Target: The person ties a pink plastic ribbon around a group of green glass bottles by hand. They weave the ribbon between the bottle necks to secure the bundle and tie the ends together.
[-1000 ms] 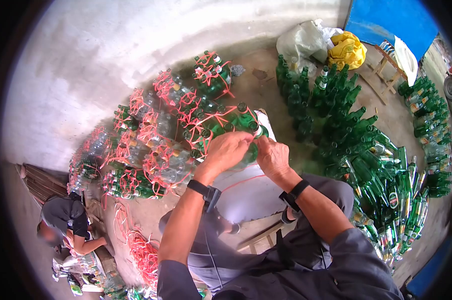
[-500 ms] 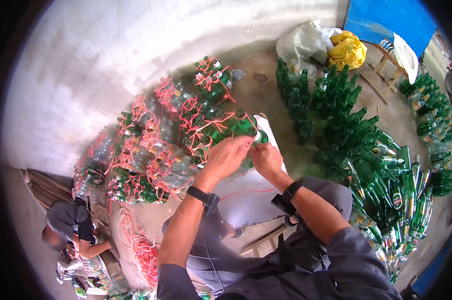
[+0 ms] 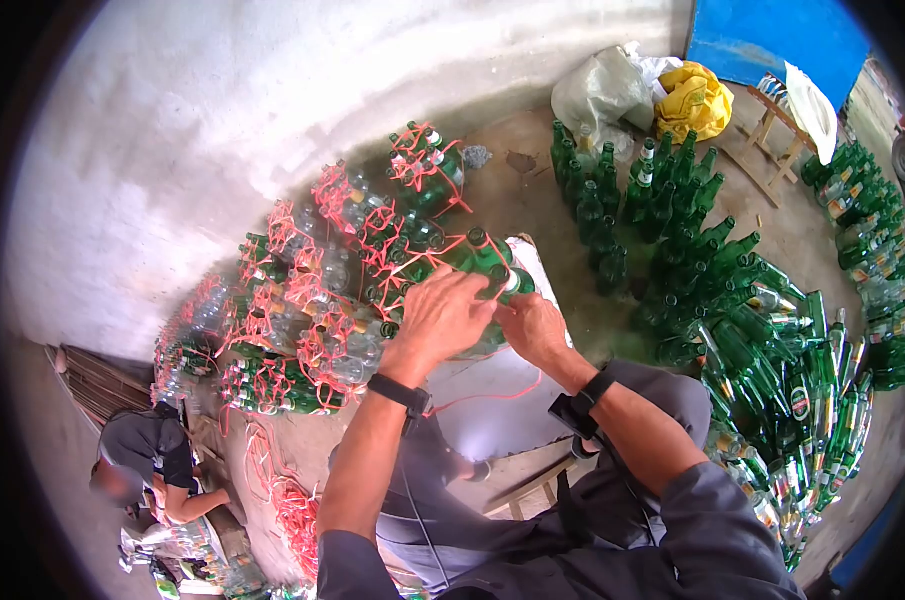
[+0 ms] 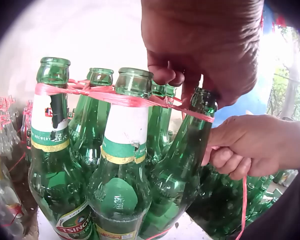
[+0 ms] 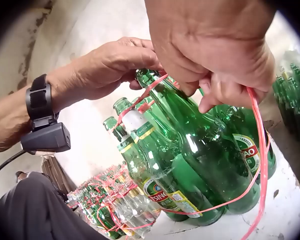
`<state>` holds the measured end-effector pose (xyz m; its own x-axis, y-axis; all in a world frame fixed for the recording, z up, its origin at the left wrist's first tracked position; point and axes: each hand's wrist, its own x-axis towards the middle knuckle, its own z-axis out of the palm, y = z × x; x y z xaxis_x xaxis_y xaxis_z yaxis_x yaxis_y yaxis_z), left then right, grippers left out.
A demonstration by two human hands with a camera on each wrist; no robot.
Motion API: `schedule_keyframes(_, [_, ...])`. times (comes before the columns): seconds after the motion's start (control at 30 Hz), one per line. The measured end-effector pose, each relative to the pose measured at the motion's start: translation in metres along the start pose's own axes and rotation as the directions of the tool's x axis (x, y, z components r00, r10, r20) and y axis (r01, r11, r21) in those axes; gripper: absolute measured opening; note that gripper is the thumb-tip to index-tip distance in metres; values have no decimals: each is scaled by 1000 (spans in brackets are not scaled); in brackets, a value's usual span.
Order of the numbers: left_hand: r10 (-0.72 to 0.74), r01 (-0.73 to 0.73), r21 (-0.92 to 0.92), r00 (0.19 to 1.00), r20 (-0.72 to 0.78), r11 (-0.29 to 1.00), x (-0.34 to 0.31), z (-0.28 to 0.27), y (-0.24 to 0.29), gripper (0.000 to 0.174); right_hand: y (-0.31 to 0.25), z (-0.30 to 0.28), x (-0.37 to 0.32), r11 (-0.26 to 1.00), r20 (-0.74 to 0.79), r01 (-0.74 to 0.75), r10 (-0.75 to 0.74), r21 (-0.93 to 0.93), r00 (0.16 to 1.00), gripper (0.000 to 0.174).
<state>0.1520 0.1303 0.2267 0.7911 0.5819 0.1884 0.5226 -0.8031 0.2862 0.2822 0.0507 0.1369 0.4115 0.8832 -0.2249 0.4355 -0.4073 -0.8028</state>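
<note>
Several upright green bottles (image 4: 117, 190) stand close together, pink twine (image 4: 97, 92) passing around their necks. My left hand (image 3: 443, 312) reaches over the near side of the bunch. Its bent fingers (image 4: 176, 77) are at the mouth and neck of the nearest bottle (image 4: 202, 102), partly hidden behind it. Close beside it, my right hand (image 3: 535, 326) has its fingers curled round the pink twine, and a length of twine (image 5: 262, 165) hangs down from that fist. In the right wrist view my left hand (image 5: 107, 67) lies across the bottle tops.
Twine-bound bottles (image 3: 323, 300) stand to the left, with a heap of loose twine (image 3: 298, 525) below. Many loose green bottles (image 3: 763, 350) stand and lie at right. Sacks (image 3: 693, 100) and a wooden stool (image 3: 773, 140) are behind. Another person (image 3: 153, 450) bends at lower left.
My left hand has moved left and its fingers have spread across the bottle tops. The right hand has drawn slightly down, still on the twine. The loose twine below now bows outward.
</note>
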Motion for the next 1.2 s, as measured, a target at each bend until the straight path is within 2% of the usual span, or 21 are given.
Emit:
schedule_keyframes(0.13, [-88,94,-55,991,104,994,1,-14,-10,21,-3,-5,-2,999,47,1,-3,42,999,41])
schedule_keyframes(0.2, [-216,238,-102,958,191,966,0,-27,-16,20,-4,-7,-2,999,57,-3,0,54,998,40])
schedule_keyframes(0.23, [-218,240,-100,957,191,966,-2,-30,-21,20,-5,-7,-2,998,61,6,-11,69,998,39])
schedule_keyframes(0.3, [-328,373,-306,926,189,876,-7,-35,-30,22,-7,-9,-3,996,68,18,-24,85,997,37])
schedule_keyframes(0.37, [-321,362,-271,929,185,892,-8,-33,-37,19,-10,-11,-5,995,71,39,-45,89,996,34])
schedule_keyframes(0.43, [-254,263,-323,965,71,909,-7,-28,-42,16,-12,-13,-6,994,70,51,-58,100,996,34])
schedule_keyframes(0.57, [-338,324,-424,940,44,846,-2,-11,-56,14,-11,-12,-7,992,66,59,-67,109,996,34])
schedule_keyframes(0.73, [-255,180,-413,958,-134,893,3,3,-63,12,-9,-7,-7,990,30,72,-76,118,997,33])
schedule_keyframes(0.87, [-313,251,-362,942,-124,898,12,4,-57,10,-7,-3,-5,990,17,67,-70,128,997,32])
schedule_keyframes(0.93, [-385,334,-372,920,-70,866,15,5,-56,10,-8,-4,-6,990,16,62,-64,124,998,31])
schedule_keyframes(1.07, [-367,332,-326,929,-50,885,20,6,-66,9,-8,-2,-7,990,1,67,-68,125,998,30])
schedule_keyframes(1.13, [-415,395,-395,909,38,829,24,7,-72,7,-9,-2,-7,990,5,72,-73,118,997,30])
schedule_keyframes(1.2, [-443,432,-389,894,66,814,28,6,-74,7,-9,-4,-8,991,9,77,-79,111,997,30])
